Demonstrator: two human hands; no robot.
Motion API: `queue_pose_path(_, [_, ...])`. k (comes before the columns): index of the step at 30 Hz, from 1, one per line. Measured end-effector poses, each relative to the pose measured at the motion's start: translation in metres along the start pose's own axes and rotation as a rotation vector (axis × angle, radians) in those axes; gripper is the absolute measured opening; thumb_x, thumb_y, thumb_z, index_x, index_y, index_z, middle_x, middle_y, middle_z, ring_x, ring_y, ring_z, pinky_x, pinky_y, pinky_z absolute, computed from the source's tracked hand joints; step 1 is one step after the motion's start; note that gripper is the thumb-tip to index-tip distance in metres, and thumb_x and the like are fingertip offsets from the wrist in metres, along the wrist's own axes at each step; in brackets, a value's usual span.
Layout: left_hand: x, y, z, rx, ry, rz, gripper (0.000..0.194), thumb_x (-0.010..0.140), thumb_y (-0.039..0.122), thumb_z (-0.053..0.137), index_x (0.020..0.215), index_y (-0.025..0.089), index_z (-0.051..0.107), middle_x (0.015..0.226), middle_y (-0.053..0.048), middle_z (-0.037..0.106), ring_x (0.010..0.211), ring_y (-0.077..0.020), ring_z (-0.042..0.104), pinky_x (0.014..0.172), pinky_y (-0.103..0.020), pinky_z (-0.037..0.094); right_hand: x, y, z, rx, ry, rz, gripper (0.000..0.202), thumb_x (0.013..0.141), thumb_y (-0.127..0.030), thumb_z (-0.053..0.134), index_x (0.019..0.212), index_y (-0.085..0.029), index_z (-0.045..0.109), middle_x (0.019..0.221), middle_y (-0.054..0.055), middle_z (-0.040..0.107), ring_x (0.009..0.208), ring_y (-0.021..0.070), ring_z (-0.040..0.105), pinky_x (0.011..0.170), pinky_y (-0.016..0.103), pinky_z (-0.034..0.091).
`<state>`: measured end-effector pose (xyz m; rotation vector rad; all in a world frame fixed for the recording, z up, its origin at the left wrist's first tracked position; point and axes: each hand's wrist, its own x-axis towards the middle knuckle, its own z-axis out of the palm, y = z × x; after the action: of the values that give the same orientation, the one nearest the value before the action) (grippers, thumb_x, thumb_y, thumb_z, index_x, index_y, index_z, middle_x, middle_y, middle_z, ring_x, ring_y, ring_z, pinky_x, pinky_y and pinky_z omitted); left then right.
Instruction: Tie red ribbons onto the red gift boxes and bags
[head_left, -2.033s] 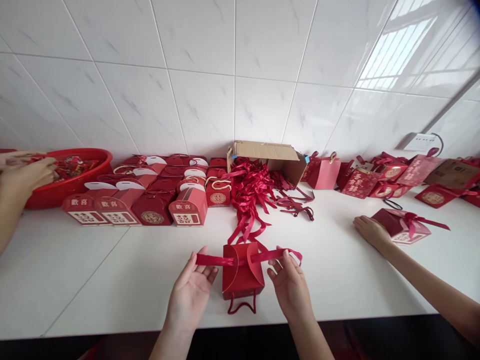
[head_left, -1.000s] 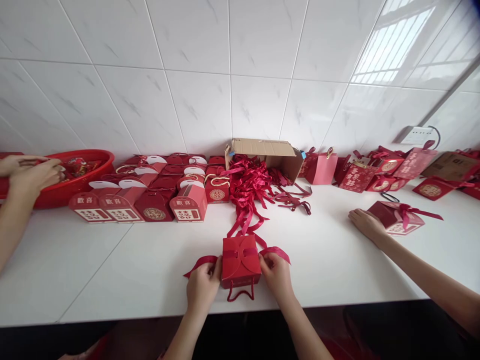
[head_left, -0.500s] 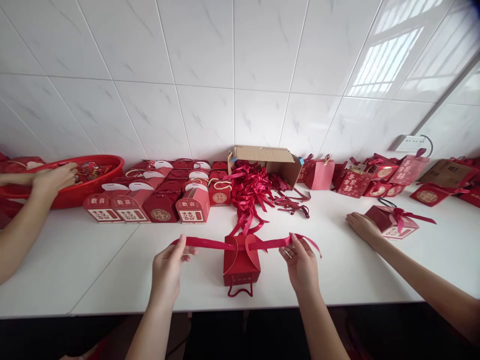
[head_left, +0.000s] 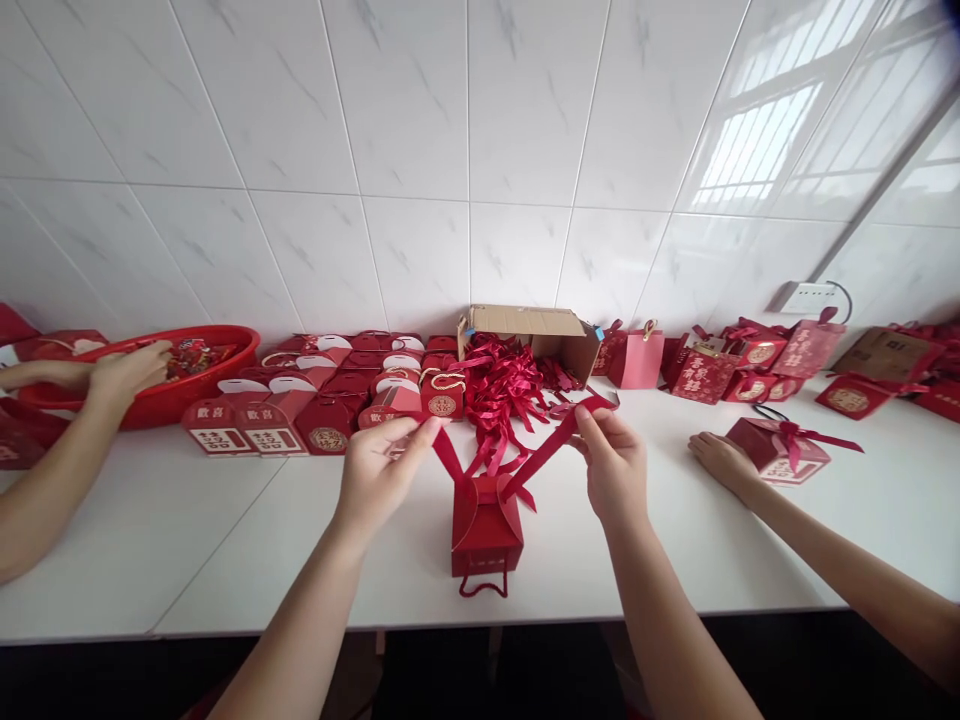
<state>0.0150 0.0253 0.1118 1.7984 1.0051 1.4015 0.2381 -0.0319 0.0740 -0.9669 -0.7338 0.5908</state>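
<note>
A small red gift box [head_left: 486, 540] stands on the white table in front of me, its dark red cord handle [head_left: 484, 590] hanging toward the near edge. A red ribbon [head_left: 541, 458] runs through the box's top flaps, and both its ends rise in a V. My left hand [head_left: 384, 470] pinches one end, up and to the left of the box. The other end is pinched in my right hand [head_left: 611, 465], up and to the right. Behind the box lies a heap of loose red ribbons [head_left: 506, 385], spilling from a cardboard box [head_left: 529, 320].
Rows of red gift boxes [head_left: 270, 425] stand at left, beside a red basin [head_left: 251, 350] where another person's hand [head_left: 131, 370] reaches. At right, a co-worker's hand [head_left: 724, 462] lies by a ribbon-tied box [head_left: 776, 450]. More red boxes [head_left: 750, 360] line the wall.
Both my hands have risen and come closer together, lifting the ribbon ends from nearly level into a V above the box. My view has tilted up slightly.
</note>
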Motion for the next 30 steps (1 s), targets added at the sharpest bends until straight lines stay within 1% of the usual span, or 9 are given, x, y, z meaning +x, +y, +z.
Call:
queue_pose_path(3, [0.006, 0.010, 0.010, -0.042, -0.005, 0.045, 0.021, 0.074, 0.036, 0.071, 0.065, 0.017, 0.070, 0.059, 0.001, 0.060, 0.056, -0.0122, 0.053, 0.054, -0.023, 0.042, 0.004, -0.011, 0.011, 0.049, -0.087, 0.045, 0.027, 0.070, -0.040, 0.076, 0.081, -0.019, 0.066, 0.071, -0.001, 0.060, 0.064, 0.0101, 0.053, 0.061, 0.024, 0.049])
queue_pose_path(5, [0.010, 0.015, 0.015, -0.082, 0.017, 0.053, 0.019, 0.074, 0.035, 0.072, 0.078, 0.017, 0.075, 0.068, -0.001, 0.068, 0.062, -0.0142, 0.060, 0.059, -0.024, 0.047, 0.005, -0.017, 0.017, 0.053, -0.133, 0.045, 0.025, 0.070, -0.040, 0.076, 0.078, -0.019, 0.066, 0.070, -0.002, 0.060, 0.063, 0.0096, 0.052, 0.061, 0.024, 0.048])
queue_pose_path(6, [0.012, 0.017, 0.016, -0.102, 0.025, 0.057, 0.020, 0.074, 0.035, 0.072, 0.081, 0.016, 0.075, 0.070, -0.002, 0.069, 0.064, -0.0149, 0.061, 0.060, -0.024, 0.048, 0.005, -0.019, 0.020, 0.048, -0.150, 0.039, 0.024, 0.071, -0.040, 0.076, 0.076, -0.019, 0.066, 0.070, -0.002, 0.059, 0.063, 0.0093, 0.052, 0.062, 0.024, 0.048])
queue_pose_path(9, [0.017, 0.024, 0.018, -0.140, 0.033, 0.086, 0.020, 0.072, 0.034, 0.074, 0.077, 0.015, 0.075, 0.069, -0.003, 0.070, 0.065, -0.0153, 0.063, 0.060, -0.024, 0.049, 0.004, -0.024, 0.025, 0.025, -0.195, 0.021, 0.023, 0.072, -0.040, 0.074, 0.073, -0.018, 0.067, 0.067, -0.002, 0.058, 0.063, 0.0094, 0.050, 0.063, 0.025, 0.046])
queue_pose_path(13, [0.019, 0.030, 0.017, -0.134, 0.065, 0.090, 0.017, 0.070, 0.031, 0.076, 0.078, 0.016, 0.075, 0.075, -0.003, 0.072, 0.066, -0.0154, 0.065, 0.060, -0.024, 0.051, 0.002, -0.030, 0.027, -0.026, -0.229, -0.021, 0.024, 0.074, -0.041, 0.073, 0.070, -0.018, 0.067, 0.068, -0.001, 0.056, 0.064, 0.0099, 0.048, 0.063, 0.024, 0.045])
queue_pose_path(20, [0.018, 0.016, 0.014, -0.077, 0.064, 0.017, 0.024, 0.067, 0.033, 0.079, 0.080, 0.013, 0.074, 0.076, -0.006, 0.072, 0.065, -0.0159, 0.063, 0.059, -0.025, 0.048, 0.000, -0.038, 0.025, -0.031, -0.213, -0.059, 0.022, 0.073, -0.039, 0.073, 0.067, -0.019, 0.067, 0.067, -0.001, 0.054, 0.063, 0.0097, 0.047, 0.060, 0.024, 0.043])
queue_pose_path(23, [0.018, 0.013, 0.011, -0.077, 0.054, 0.017, 0.023, 0.069, 0.035, 0.077, 0.078, 0.014, 0.074, 0.069, -0.003, 0.069, 0.058, -0.0132, 0.059, 0.054, -0.024, 0.045, 0.001, -0.042, 0.026, -0.031, -0.233, -0.094, 0.018, 0.075, -0.036, 0.073, 0.068, -0.020, 0.069, 0.071, -0.001, 0.057, 0.064, 0.0096, 0.048, 0.064, 0.024, 0.044])
queue_pose_path(26, [0.019, 0.015, 0.010, -0.123, 0.026, 0.054, 0.022, 0.075, 0.038, 0.072, 0.073, 0.016, 0.073, 0.055, 0.001, 0.061, 0.050, -0.0116, 0.054, 0.048, -0.023, 0.040, 0.002, -0.043, 0.028, -0.031, -0.253, -0.079, 0.018, 0.074, -0.036, 0.075, 0.069, -0.021, 0.069, 0.069, -0.002, 0.057, 0.065, 0.0100, 0.048, 0.063, 0.024, 0.043])
queue_pose_path(30, [0.021, 0.019, 0.011, -0.186, 0.030, 0.098, 0.022, 0.075, 0.039, 0.072, 0.073, 0.017, 0.073, 0.056, 0.001, 0.061, 0.050, -0.0124, 0.054, 0.049, -0.025, 0.040, 0.003, -0.044, 0.029, -0.015, -0.265, -0.041, 0.019, 0.073, -0.037, 0.076, 0.067, -0.021, 0.068, 0.065, -0.003, 0.056, 0.064, 0.0093, 0.048, 0.061, 0.022, 0.040])
